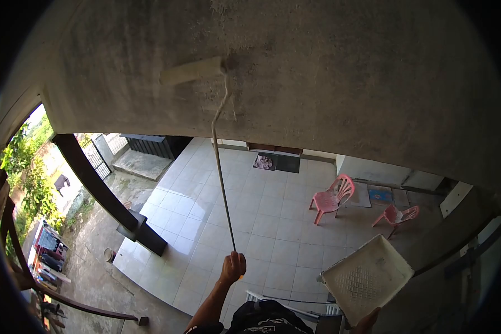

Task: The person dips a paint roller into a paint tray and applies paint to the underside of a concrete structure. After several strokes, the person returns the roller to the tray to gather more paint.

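A long thin rod (221, 178) rises from my left hand (234, 267), whose fingers are wrapped round its lower end. At its top a pale paint roller (193, 71) lies against or very near the grey, stained wall surface (328, 83). A paint tray (367, 278), whitish with a textured middle, is tilted at the lower right. My right hand (367, 322) grips the tray's bottom edge, its fingers partly hidden by the tray.
Below is a tiled floor (261, 222) with a pink chair (333, 199), a smaller pink chair (395, 215) and dark mats (288, 163). A ladder (256, 296) stands at my body. A dark post (94, 181) slants at the left, near a bucket (109, 255).
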Motion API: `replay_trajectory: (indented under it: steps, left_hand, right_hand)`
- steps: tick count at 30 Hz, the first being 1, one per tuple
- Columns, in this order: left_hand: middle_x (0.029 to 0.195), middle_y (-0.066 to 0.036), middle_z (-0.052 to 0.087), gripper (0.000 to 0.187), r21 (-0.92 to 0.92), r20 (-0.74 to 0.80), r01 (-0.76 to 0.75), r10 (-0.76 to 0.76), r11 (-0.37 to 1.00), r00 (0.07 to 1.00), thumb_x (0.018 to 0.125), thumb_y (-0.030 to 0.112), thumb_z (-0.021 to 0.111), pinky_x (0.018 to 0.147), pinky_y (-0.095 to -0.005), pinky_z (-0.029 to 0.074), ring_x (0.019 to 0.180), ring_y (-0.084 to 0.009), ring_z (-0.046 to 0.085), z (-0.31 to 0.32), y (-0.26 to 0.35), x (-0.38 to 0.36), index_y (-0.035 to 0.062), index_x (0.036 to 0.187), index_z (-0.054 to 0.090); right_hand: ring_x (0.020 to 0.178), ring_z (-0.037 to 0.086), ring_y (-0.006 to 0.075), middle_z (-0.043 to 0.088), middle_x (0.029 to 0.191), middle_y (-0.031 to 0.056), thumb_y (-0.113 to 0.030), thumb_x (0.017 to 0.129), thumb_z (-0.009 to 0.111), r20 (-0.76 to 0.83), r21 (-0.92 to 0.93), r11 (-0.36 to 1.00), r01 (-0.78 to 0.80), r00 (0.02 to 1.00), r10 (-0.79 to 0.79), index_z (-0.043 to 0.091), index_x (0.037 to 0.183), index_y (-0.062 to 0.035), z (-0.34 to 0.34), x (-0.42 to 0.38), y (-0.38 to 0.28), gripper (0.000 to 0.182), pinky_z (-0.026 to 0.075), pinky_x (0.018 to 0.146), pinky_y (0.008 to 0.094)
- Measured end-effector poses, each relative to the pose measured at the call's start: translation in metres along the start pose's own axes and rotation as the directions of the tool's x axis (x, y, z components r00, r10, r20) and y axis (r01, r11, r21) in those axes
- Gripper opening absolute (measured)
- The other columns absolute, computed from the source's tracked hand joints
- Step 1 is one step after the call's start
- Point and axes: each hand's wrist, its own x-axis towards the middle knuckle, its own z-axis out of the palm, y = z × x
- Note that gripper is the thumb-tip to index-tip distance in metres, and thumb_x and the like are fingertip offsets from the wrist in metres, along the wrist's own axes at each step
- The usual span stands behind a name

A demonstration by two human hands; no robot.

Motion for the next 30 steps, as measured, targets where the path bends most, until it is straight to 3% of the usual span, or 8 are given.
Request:
replay_trajectory:
  steps: [5,8,9,11,18,23,28,30]
  left_hand:
    - [0.043,-0.005,0.040,0.022,-0.323,0.077,0.330,-0.323,0.887,0.943,0.092,0.013,0.037,0.034,-0.0317,0.028,0.031,-0.0218,0.039,-0.093,0.031,0.149,-0.0009,0.109,0.037]
    - [0.043,-0.005,0.042,0.027,-0.466,0.191,0.514,-0.485,0.720,0.854,0.094,0.014,0.039,0.034,-0.0306,0.029,0.031,-0.0203,0.040,-0.106,0.049,0.188,-0.0001,0.117,0.034]
    - [0.041,-0.005,0.042,0.026,-0.478,0.224,0.563,-0.526,0.674,0.820,0.094,0.027,0.029,0.035,-0.0311,0.031,0.032,-0.0204,0.042,-0.105,0.069,0.190,0.0019,0.093,0.037]
    - [0.038,-0.006,0.042,0.074,-0.493,0.288,0.655,-0.603,0.572,0.744,0.093,0.053,0.009,0.038,-0.0322,0.035,0.034,-0.0207,0.045,-0.105,0.112,0.197,0.0058,0.046,0.041]
    - [0.040,-0.006,0.039,0.062,-0.404,0.250,0.572,-0.515,0.714,0.820,0.096,0.043,0.018,0.039,-0.0364,0.033,0.033,-0.0241,0.039,-0.058,0.115,0.121,0.0056,0.054,0.043]
    - [0.036,-0.004,0.040,0.080,-0.526,0.287,0.662,-0.621,0.535,0.729,0.088,0.066,0.007,0.036,-0.0262,0.033,0.033,-0.0141,0.041,-0.135,0.120,0.214,0.0069,0.046,0.041]
    - [0.037,-0.004,0.039,0.080,-0.551,0.289,0.654,-0.616,0.518,0.733,0.086,0.069,0.007,0.036,-0.0254,0.032,0.033,-0.0136,0.039,-0.115,0.120,0.215,0.0074,0.046,0.039]
    - [0.038,-0.005,0.039,0.073,-0.491,0.260,0.669,-0.640,0.557,0.723,0.093,0.055,0.012,0.037,-0.0276,0.031,0.033,-0.0156,0.039,-0.082,0.110,0.176,0.0054,0.047,0.038]
  right_hand:
    - [0.106,0.051,0.0316,0.051,0.121,0.0242,-0.043,0.095,0.036,-0.005,-0.013,1.000,0.013,1.000,-0.013,0.045,0.121,0.0104,0.000,0.005,0.002,0.060,0.039,0.093,0.0375]
    - [0.106,0.051,0.0317,0.051,0.121,0.0243,-0.042,0.096,0.036,-0.022,-0.028,0.999,0.015,1.000,-0.016,0.045,0.121,0.0106,0.000,0.005,0.003,0.059,0.039,0.093,0.0375]
    - [0.106,0.051,0.0317,0.051,0.121,0.0244,-0.042,0.096,0.036,-0.027,-0.038,0.999,0.014,1.000,-0.015,0.045,0.121,0.0106,0.001,0.005,0.004,0.059,0.038,0.093,0.0375]
    - [0.107,0.051,0.0317,0.051,0.121,0.0244,-0.041,0.096,0.037,-0.036,-0.049,0.999,0.012,0.999,-0.014,0.045,0.121,0.0107,0.001,0.004,0.006,0.058,0.038,0.094,0.0374]
    - [0.107,0.050,0.0318,0.051,0.121,0.0247,-0.040,0.096,0.038,-0.049,-0.079,0.996,0.030,0.998,-0.034,0.046,0.120,0.0112,-0.002,0.011,0.023,0.057,0.037,0.095,0.0373]
    - [0.108,0.050,0.0319,0.051,0.121,0.0249,-0.038,0.096,0.038,-0.042,-0.124,0.990,0.067,0.996,-0.073,0.046,0.119,0.0114,-0.006,0.024,0.048,0.056,0.036,0.096,0.0372]
    - [0.103,0.050,0.0307,0.053,0.118,0.0242,-0.038,0.096,0.039,-0.096,-0.082,0.995,-0.061,0.994,0.053,0.048,0.117,0.0117,-0.002,-0.002,-0.007,0.055,0.037,0.094,0.0378]
    - [0.100,0.051,0.0311,0.053,0.116,0.0249,-0.038,0.096,0.039,-0.141,-0.087,0.995,-0.043,0.989,0.030,0.049,0.116,0.0118,0.002,-0.013,-0.023,0.054,0.037,0.092,0.0384]
